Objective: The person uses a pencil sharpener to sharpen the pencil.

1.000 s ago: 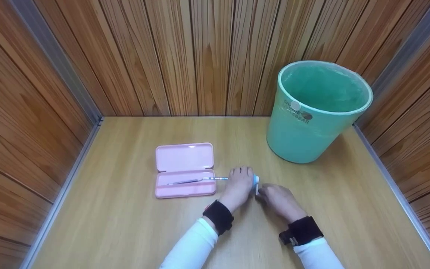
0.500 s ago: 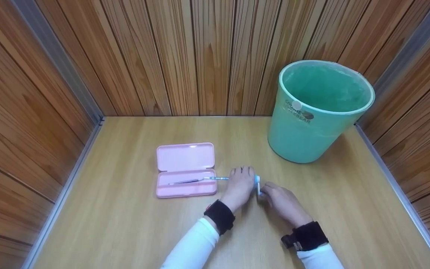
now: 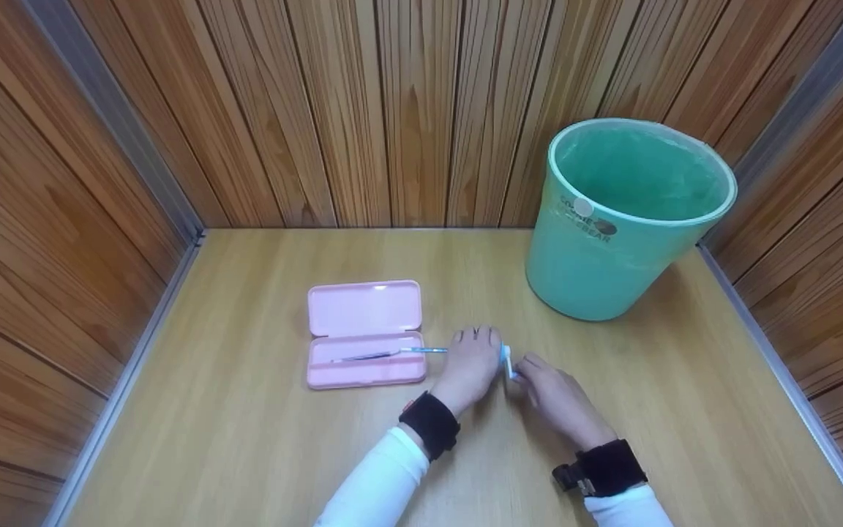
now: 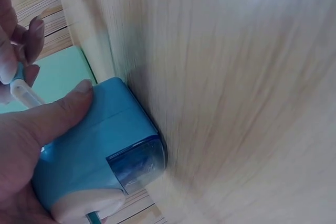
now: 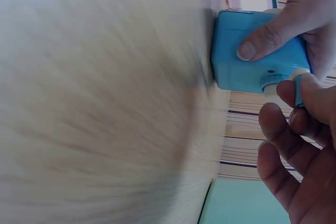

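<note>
My left hand point(image 3: 470, 367) grips a blue crank pencil sharpener point(image 4: 89, 145) standing on the table, its thumb pressed along one side. The sharpener has a dark see-through shavings drawer point(image 4: 137, 165). A blue and white pencil point(image 3: 430, 350) comes out of its pale front, on the side toward the open pink pencil case point(image 3: 364, 375). To the right of the sharpener, my right hand point(image 3: 557, 395) pinches the blue knob point(image 5: 299, 92) of the white crank point(image 4: 26, 94) between thumb and forefinger; its other fingers are loosely curled. Most of the sharpener is hidden under my left hand in the head view.
A long slim writing tool point(image 3: 370, 356) lies over the case's lower tray, in line with the pencil. At the back right stands a tall green bin point(image 3: 582, 271) with a clear liner. Wood-panelled walls point(image 3: 421, 110) enclose the table point(image 3: 246, 439) at the back and sides.
The crank has swung from hanging nearly straight down to slanting rightward, with my right hand following it slightly right. My left hand, the sharpener and the case hold almost the same place.
</note>
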`<state>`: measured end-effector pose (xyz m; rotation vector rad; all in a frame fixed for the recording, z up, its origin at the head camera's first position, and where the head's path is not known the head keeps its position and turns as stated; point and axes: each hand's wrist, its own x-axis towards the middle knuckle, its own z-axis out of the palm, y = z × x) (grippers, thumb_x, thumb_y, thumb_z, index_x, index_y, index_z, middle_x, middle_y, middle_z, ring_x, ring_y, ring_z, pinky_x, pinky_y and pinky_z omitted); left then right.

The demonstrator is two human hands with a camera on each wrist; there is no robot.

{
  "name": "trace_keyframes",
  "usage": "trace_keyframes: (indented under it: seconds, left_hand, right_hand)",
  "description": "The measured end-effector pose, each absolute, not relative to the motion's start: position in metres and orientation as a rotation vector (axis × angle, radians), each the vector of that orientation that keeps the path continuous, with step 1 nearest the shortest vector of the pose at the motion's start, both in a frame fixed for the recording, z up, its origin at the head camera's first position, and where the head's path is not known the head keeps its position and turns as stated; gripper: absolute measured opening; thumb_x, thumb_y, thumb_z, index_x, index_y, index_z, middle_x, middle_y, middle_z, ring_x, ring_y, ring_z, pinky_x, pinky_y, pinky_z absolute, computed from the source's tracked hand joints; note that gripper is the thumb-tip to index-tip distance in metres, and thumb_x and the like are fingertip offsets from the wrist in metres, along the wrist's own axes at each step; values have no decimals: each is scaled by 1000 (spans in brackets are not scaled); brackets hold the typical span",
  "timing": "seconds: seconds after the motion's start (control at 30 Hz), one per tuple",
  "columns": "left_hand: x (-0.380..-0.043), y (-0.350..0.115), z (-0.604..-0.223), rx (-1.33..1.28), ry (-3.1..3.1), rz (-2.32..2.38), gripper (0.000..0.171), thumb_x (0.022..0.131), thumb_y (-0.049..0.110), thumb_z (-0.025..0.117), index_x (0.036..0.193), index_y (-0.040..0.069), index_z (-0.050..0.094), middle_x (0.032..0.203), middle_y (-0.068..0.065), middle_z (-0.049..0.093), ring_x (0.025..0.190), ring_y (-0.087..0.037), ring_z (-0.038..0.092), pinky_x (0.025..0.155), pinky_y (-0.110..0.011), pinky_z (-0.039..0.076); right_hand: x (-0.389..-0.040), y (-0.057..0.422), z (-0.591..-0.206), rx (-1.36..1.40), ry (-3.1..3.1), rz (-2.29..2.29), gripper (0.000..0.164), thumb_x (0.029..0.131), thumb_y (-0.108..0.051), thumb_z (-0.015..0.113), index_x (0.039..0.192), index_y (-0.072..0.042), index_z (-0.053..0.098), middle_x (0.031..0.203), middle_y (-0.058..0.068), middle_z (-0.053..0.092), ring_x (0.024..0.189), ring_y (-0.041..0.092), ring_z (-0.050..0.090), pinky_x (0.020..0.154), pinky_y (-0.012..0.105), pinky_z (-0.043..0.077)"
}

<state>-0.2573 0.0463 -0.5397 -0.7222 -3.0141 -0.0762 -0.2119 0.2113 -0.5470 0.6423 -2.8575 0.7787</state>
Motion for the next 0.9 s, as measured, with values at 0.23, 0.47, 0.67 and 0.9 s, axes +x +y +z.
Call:
trace_keyframes:
  seconds: [0.23,0.47,0.67,0.9]
  left_hand:
    - [-258,41,-539,-805,-2997,-69,46,96,17,60,139,6,47,128,-11,54,118,-27,53,100,-40,43]
    - [-260,40,-542,-838,-2995,-40,50,96,18,61,142,6,45,131,-11,53,119,-27,52,101,-40,42]
    - [-259,42,-541,-840,-2960,3,47,98,18,58,141,5,46,130,-11,54,118,-27,53,99,-40,43]
    - [-259,43,-540,-816,-2986,-16,45,98,20,58,140,6,46,128,-11,55,117,-27,53,98,-40,44]
  right_hand:
    - [-213,211,-544,627,-2854,768,6,97,-11,60,99,-13,65,84,-10,47,72,8,48,66,28,47]
    - [-213,211,-544,657,-2814,740,5,97,-12,60,97,-11,64,85,-9,49,72,9,51,67,29,49]
    - [-216,212,-542,638,-2766,752,5,97,-11,61,96,-11,66,83,-10,48,69,8,49,62,28,47]
    - [-219,212,-540,611,-2761,766,6,97,-10,60,96,-14,65,83,-11,48,69,7,49,61,26,46]
